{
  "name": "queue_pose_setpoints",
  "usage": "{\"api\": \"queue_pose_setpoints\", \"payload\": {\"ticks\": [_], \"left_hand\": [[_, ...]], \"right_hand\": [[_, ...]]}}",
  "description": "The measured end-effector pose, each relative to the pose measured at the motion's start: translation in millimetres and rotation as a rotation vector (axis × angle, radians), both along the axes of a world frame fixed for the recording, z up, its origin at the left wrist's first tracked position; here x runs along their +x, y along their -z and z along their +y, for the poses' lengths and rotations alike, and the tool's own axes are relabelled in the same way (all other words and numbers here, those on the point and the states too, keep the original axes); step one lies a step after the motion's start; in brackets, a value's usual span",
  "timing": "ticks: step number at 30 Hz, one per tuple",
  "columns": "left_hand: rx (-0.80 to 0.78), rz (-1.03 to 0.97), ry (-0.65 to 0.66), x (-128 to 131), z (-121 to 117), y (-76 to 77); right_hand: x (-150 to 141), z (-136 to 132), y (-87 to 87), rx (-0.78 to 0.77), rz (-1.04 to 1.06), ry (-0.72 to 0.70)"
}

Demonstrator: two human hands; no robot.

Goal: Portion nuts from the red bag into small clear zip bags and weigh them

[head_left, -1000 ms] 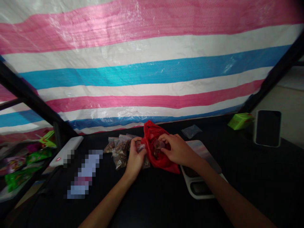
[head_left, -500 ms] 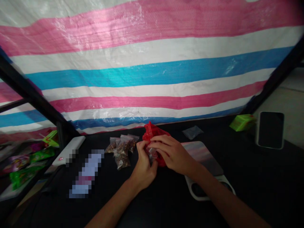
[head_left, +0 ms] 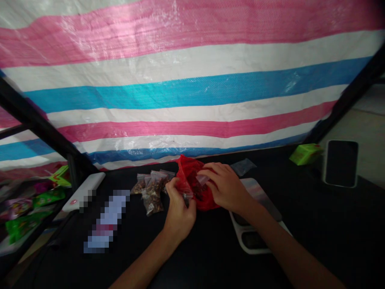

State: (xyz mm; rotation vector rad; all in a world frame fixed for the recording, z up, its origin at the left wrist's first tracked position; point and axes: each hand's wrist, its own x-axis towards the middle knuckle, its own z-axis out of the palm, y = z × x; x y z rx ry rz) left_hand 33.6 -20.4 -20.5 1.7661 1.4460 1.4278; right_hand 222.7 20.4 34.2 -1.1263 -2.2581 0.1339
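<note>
My left hand (head_left: 179, 210) is closed, thumb and fingers pinching a small clear zip bag (head_left: 188, 196) at the near left side of a red plastic bag (head_left: 184, 170). The red bag stands with its mouth spread, and dark loose bits show inside. At that mouth my right hand (head_left: 227, 186) has its fingers bent around a small translucent plastic piece (head_left: 202, 179), whose kind I cannot make out. Just left of my left hand lie several filled zip bags (head_left: 153, 196) of brown dried bits.
A kitchen scale (head_left: 255, 243) lies partly under my right forearm. Behind it is a flat clear bag (head_left: 243, 166). At right are a green box (head_left: 306, 154) and an upright dark-screened device (head_left: 341, 163). A white device (head_left: 86, 190) and a blurred-out phone-like shape (head_left: 108, 220) lie left.
My hands have moved apart, the right one shifting right. The red bag's mouth has widened, and its dark contents now show. The view has shifted slightly.
</note>
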Motion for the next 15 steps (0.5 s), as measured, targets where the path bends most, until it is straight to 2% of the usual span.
{"api": "queue_pose_setpoints", "payload": {"ticks": [3, 6, 10, 15], "left_hand": [[-0.104, -0.057, -0.050, 0, -2, -4.1], [-0.173, -0.153, 0.000, 1, -1, -7.2], [-0.246, -0.316, 0.009, 1, 5, -6.3], [-0.351, -0.515, -0.087, -3, 12, -6.8]], "right_hand": [[1, 2, 8.8, -0.077, -0.129, -0.003], [0, 2, 16.6, -0.107, -0.188, -0.006], [-1, 1, 20.0, -0.140, -0.167, -0.049], [-1, 0, 18.6, -0.218, -0.096, -0.095]]}}
